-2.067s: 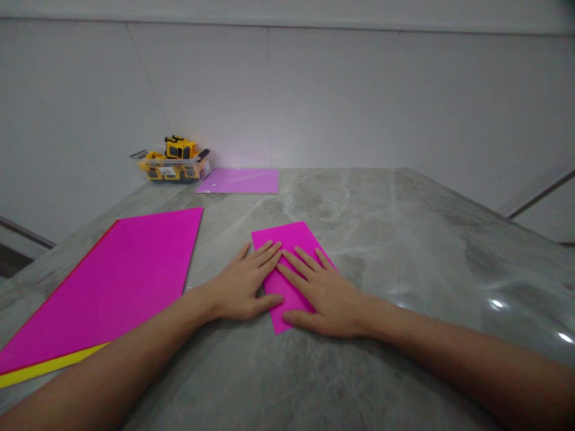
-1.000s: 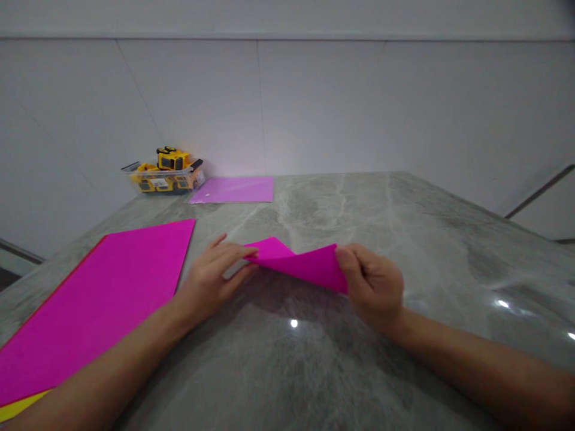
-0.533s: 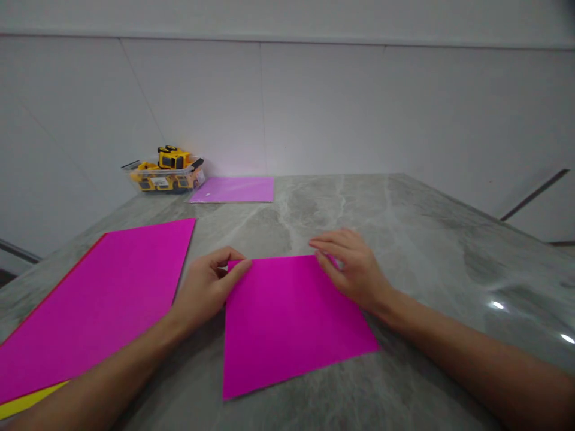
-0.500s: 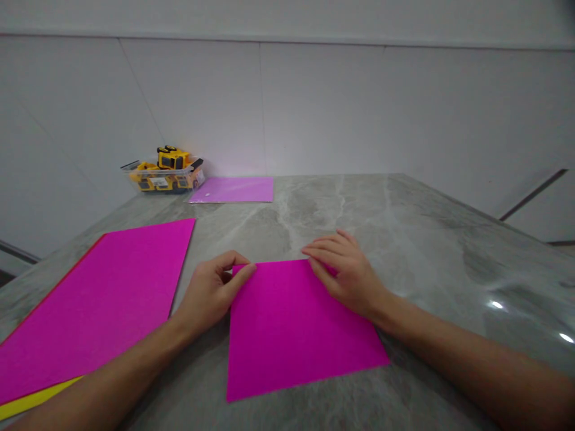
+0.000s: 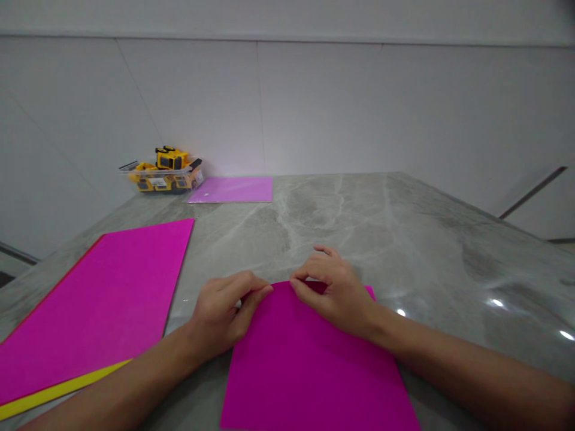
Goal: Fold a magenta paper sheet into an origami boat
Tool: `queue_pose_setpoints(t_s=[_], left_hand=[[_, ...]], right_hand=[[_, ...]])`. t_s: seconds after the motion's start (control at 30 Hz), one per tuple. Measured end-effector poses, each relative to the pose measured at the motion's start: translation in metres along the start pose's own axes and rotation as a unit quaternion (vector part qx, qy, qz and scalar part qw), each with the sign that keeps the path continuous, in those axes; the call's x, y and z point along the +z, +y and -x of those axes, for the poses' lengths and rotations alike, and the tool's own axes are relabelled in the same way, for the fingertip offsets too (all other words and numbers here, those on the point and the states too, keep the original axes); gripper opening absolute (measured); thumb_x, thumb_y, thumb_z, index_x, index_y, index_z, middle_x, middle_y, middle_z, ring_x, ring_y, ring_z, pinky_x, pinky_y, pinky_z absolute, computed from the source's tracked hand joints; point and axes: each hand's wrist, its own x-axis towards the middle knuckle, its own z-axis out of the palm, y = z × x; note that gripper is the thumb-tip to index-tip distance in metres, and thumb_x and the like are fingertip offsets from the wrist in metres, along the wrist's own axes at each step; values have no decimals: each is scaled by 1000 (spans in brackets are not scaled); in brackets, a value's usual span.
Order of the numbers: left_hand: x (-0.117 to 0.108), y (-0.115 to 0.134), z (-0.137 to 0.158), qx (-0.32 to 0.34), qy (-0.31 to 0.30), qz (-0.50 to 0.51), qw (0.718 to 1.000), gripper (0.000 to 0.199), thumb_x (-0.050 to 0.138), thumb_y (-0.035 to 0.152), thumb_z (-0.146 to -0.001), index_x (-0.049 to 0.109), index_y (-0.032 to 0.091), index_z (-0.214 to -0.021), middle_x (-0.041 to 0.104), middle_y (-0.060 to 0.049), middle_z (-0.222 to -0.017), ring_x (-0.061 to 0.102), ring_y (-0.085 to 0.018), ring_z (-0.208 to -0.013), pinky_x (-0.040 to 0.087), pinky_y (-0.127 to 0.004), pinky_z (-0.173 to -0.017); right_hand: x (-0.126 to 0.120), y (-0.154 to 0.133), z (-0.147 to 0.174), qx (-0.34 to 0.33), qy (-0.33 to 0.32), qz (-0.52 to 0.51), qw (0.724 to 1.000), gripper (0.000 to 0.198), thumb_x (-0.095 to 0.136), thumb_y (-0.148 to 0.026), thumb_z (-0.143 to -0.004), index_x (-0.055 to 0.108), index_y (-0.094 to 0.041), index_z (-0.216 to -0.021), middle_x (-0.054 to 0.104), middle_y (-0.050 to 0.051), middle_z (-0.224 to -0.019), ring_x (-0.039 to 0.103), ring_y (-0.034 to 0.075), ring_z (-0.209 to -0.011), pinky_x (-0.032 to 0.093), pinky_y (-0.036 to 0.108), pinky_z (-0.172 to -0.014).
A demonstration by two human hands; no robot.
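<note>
A magenta sheet of paper (image 5: 314,377) lies in front of me, its near edge running out of the bottom of the view. My left hand (image 5: 229,308) pinches its far edge near the left corner between thumb and forefinger. Close beside it, my right hand (image 5: 336,293) pinches the same far edge nearer the middle, with one finger raised. Between and beneath the fingers the edge bows up slightly. The sheet's far right corner shows just past my right hand.
A larger stack of coloured sheets (image 5: 108,293) lies at the left, magenta on top, with red and yellow edges showing. Against the wall stand a clear plastic box (image 5: 157,179) of yellow toy trucks and a packet of lilac paper (image 5: 233,189). The table (image 5: 440,257) is grey marble-patterned.
Both hands have come nearer to me with the paper's far edge. My right hand has shifted left and closed into a pinch. The near edge has slid out of view.
</note>
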Motion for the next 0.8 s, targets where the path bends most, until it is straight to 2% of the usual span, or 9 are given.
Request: queue_pose_setpoints(t_s=[0.17, 0.37, 0.47, 0.57, 0.6, 0.67, 0.73, 0.8], left_hand=[[-10, -4, 1, 12, 9, -34, 999, 10, 56, 12, -90, 58, 19, -83, 62, 3, -63, 57, -8, -50, 43, -17, -48], [-17, -8, 0, -12, 38, -60, 997, 10, 58, 14, -88, 59, 20, -80, 64, 5, -61, 58, -8, -49, 43, -18, -46], [-20, -8, -1, -55, 37, -67, 996, 11, 58, 17, -88, 61, 21, -77, 65, 4, -61, 59, -10, -49, 43, -20, -46], [-23, -11, -1, -130, 33, -75, 988, 14, 58, 23, -87, 62, 22, -73, 65, 2, -60, 58, -12, -50, 42, -23, -47], [-23, -13, -1, -155, 36, -77, 984, 16, 58, 25, -87, 63, 22, -72, 65, 2, -59, 57, -12, -49, 42, -24, -47], [-24, -16, -1, -193, 44, -72, 978, 18, 58, 28, -86, 64, 22, -71, 63, 1, -57, 55, -13, -48, 41, -24, -47], [-25, -20, 0, -220, 51, -59, 972, 19, 58, 29, -86, 64, 21, -71, 62, 1, -57, 54, -12, -49, 40, -24, -47], [-26, -23, 0, -235, 60, -45, 969, 18, 59, 29, -85, 64, 20, -70, 62, 2, -58, 54, -12, -49, 39, -23, -46]], right_hand=[[-8, 1, 0, 40, -20, 0, 999, 12, 62, -16, -83, 66, -21, -73, 70, -6, -70, 62, 11, -66, 23, 50, -107], [-19, 10, -1, 87, -47, 18, 995, 12, 61, -19, -84, 67, -22, -74, 71, -5, -74, 65, 13, -73, 15, 58, -110], [-23, 17, 0, 114, -60, 26, 991, 11, 61, -21, -82, 67, -22, -73, 71, -4, -75, 65, 15, -75, 13, 62, -109], [-28, 24, 0, 136, -61, 27, 988, 13, 59, -24, -81, 68, -22, -73, 72, -2, -76, 66, 18, -75, 11, 65, -109], [-30, 26, -1, 142, -63, 22, 988, 14, 59, -25, -81, 69, -22, -72, 72, -1, -76, 66, 19, -75, 13, 64, -109], [-34, 31, -3, 162, -75, -4, 984, 20, 56, -29, -82, 70, -21, -70, 73, 1, -75, 67, 20, -74, 28, 58, -105], [-38, 36, -5, 194, -91, -42, 976, 25, 55, -34, -82, 71, -19, -68, 73, 3, -72, 66, 21, -72, 46, 44, -89], [-42, 41, -6, 226, -99, -74, 966, 28, 55, -36, -81, 71, -18, -67, 72, 4, -70, 65, 21, -70, 49, 35, -73]])
